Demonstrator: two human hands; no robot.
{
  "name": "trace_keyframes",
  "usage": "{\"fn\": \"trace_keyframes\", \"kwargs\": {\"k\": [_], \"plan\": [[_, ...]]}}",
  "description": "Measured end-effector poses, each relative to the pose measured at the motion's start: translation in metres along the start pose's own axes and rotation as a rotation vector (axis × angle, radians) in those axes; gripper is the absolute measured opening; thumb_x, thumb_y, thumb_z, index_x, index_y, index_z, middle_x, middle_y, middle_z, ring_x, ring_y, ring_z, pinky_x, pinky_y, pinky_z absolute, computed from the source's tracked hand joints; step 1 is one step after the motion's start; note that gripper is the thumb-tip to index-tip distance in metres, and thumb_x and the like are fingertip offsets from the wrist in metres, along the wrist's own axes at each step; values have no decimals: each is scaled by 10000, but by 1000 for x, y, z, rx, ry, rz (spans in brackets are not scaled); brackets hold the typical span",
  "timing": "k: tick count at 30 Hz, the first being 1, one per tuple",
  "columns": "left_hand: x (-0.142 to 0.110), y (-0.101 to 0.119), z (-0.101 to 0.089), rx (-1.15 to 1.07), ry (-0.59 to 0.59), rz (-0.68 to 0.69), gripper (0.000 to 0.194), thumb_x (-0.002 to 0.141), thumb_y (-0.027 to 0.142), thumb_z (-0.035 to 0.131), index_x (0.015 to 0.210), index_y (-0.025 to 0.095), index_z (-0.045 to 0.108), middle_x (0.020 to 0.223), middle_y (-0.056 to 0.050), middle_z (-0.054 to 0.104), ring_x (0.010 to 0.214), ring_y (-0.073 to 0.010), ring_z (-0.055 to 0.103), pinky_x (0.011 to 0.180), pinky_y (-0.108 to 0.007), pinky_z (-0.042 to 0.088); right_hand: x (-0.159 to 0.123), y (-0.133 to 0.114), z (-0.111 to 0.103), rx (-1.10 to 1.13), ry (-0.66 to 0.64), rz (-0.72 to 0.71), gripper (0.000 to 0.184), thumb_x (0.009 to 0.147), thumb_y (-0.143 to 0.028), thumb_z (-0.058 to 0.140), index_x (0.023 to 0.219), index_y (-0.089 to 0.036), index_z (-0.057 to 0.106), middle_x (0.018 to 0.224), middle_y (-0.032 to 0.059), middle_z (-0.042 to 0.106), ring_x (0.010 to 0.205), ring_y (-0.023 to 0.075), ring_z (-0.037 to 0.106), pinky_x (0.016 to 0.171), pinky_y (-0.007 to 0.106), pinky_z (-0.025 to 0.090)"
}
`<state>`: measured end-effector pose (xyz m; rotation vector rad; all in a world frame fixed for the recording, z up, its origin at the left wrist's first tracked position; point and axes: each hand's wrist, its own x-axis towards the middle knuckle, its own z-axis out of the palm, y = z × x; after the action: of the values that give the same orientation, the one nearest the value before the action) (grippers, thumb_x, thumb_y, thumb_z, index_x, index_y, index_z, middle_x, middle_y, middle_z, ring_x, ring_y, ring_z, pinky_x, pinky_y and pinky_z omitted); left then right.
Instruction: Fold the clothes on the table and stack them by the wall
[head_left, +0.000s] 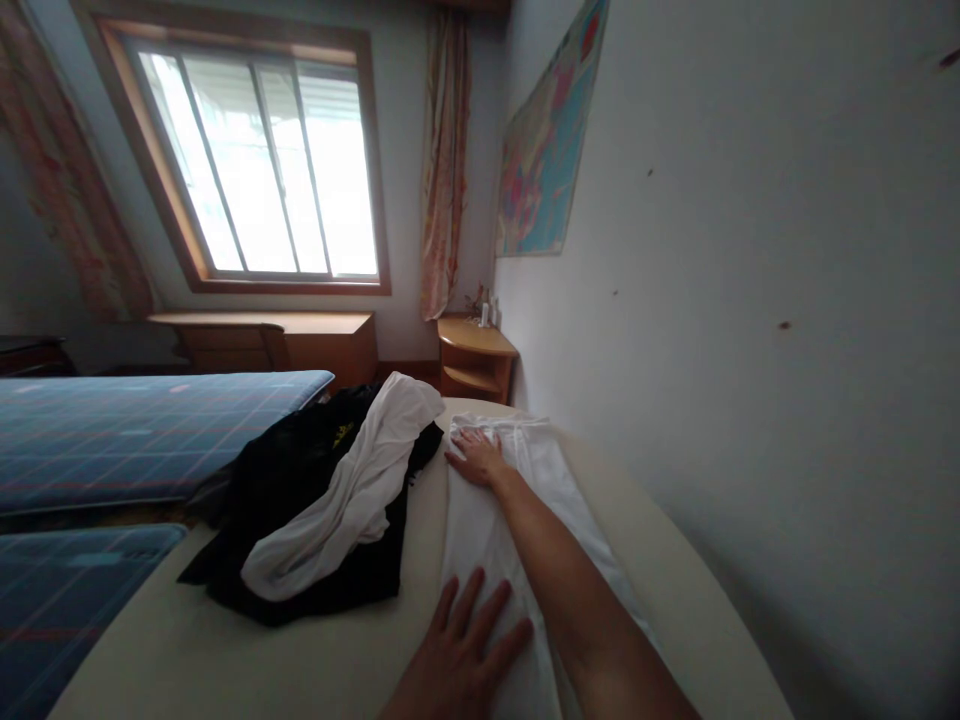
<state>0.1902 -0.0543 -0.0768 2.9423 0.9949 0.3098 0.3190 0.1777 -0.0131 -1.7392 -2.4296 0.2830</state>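
A pair of white trousers (536,475), or a similar long white garment, lies stretched out on the round cream table (660,520). Its waistband-like edge is at the far end. My right hand (478,456) rests flat on that far end with its fingers spread, the arm crossing over the cloth. Nearer to me, my left hand (476,635) is also spread out, palm down on or just over the near part of the garment. Neither hand grips anything. The garment's nearest end runs out of view below.
Left on the table is a heap of black clothing (270,490) with a crumpled white cloth (337,500) over it. Blue plaid mattresses (150,430) stand beyond the table's left edge. A bare wall (712,250) runs along the right; a corner shelf (480,340) stands behind.
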Motion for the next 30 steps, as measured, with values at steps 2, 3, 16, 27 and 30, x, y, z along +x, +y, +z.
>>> {"fn": "trace_keyframes", "kwargs": {"k": [2,3,16,27,30], "plan": [[0,-1,4,1,-16,-18,601,978,496,466,1531,392,256,1598,-85,273,1421,-422,303,1083,-648,333,5,1,0,-6,10,5,651,955,-653,254,1515,-331,339,1621,21,237,1489,292,140,1164,575,-5],[0,-1,5,-3,-16,-25,576,992,430,463,1528,400,257,1598,-76,274,1424,-408,306,1094,-642,325,7,1,1,-11,19,20,668,954,-655,250,1523,-313,325,1622,38,233,1488,301,139,1158,588,-18],[0,-3,9,26,2,2,641,994,375,479,1545,421,154,1589,-85,291,1407,-417,335,1063,-648,374,30,1,4,-32,11,-76,637,956,-539,322,1533,-268,307,1618,24,246,1496,251,123,1181,513,3],[1,0,4,50,36,-4,634,1003,437,437,1553,410,122,1576,-79,329,1395,-388,373,1099,-612,352,42,-13,9,2,-6,1,702,931,-567,365,1541,-228,285,1635,64,176,1497,308,96,1161,587,81],[1,-2,4,24,33,-1,633,1012,431,413,1556,415,90,1580,-66,323,1404,-372,364,1120,-597,322,50,-13,11,17,-10,6,672,949,-556,333,1539,-238,291,1637,55,167,1498,322,73,1148,622,80]]}}
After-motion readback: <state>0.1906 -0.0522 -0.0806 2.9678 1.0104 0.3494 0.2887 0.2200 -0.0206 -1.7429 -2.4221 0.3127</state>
